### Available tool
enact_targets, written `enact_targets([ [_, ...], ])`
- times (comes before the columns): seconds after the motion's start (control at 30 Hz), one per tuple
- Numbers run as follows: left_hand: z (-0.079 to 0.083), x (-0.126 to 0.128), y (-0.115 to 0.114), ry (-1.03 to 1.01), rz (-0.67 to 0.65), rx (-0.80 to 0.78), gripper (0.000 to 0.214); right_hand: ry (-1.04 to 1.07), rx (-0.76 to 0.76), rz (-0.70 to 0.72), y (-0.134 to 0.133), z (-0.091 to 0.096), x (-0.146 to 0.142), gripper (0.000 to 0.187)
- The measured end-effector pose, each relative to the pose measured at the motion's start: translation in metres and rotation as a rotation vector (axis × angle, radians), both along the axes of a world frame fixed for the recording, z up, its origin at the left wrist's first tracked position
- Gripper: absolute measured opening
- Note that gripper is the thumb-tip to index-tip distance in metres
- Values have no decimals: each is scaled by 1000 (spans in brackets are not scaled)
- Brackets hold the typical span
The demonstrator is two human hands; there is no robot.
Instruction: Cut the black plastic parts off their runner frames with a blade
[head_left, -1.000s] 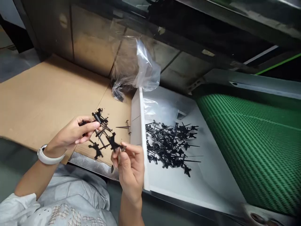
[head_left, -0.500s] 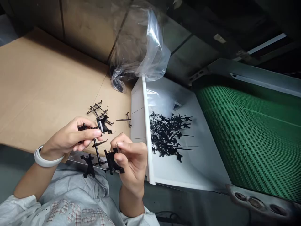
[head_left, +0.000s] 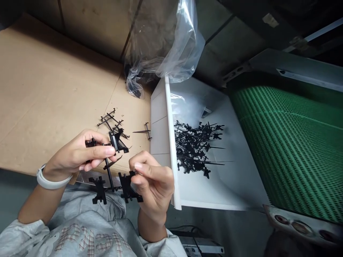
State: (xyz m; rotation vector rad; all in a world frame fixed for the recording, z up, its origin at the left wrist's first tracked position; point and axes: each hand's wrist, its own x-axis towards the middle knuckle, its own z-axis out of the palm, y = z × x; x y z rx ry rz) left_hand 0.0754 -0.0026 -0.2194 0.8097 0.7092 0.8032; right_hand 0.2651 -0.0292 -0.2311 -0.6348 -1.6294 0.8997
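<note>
My left hand (head_left: 91, 151) is closed on a black plastic runner (head_left: 108, 175) with molded parts attached. One black part (head_left: 118, 141) sticks up past its thumb, and another black part (head_left: 98, 190) hangs at the lower left. At the runner's lower right, my right hand (head_left: 152, 182) pinches the edge of a black part (head_left: 128, 187) between thumb and forefinger. A small shiny spot at those fingertips is too small to name. Bare black runners (head_left: 112, 121) lie on the cardboard beyond my left hand, with a single one (head_left: 147, 131) farther right.
Right of my hands stands a white tray (head_left: 227, 192) with a raised side, holding a pile of black parts (head_left: 198, 148). A clear plastic bag (head_left: 182, 53) stands behind it. Cardboard (head_left: 53, 89) covers the table at left. A green mesh conveyor belt (head_left: 289, 142) runs at far right.
The view has shifted a little, so the tray and belt sit farther right. My right hand is slightly lower and to the right; both hands keep their grip.
</note>
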Motion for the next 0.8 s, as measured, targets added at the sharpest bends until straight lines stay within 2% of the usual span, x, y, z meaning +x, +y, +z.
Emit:
enact_targets([
  [0.4, -10, -5, -4, 53, -34, -50, 32, 32, 3, 35, -1, 1, -2, 34],
  [0.5, -10, -7, -4, 65, -51, -65, 30, 33, -23, 11, -4, 3, -3, 30],
  [0.63, -7, -6, -5, 80, -47, -66, 26, 39, 16, 40, -3, 2, -3, 29],
  [0.8, -8, -6, -7, 91, -34, -49, 30, 23, 7, 36, -4, 2, -3, 29],
])
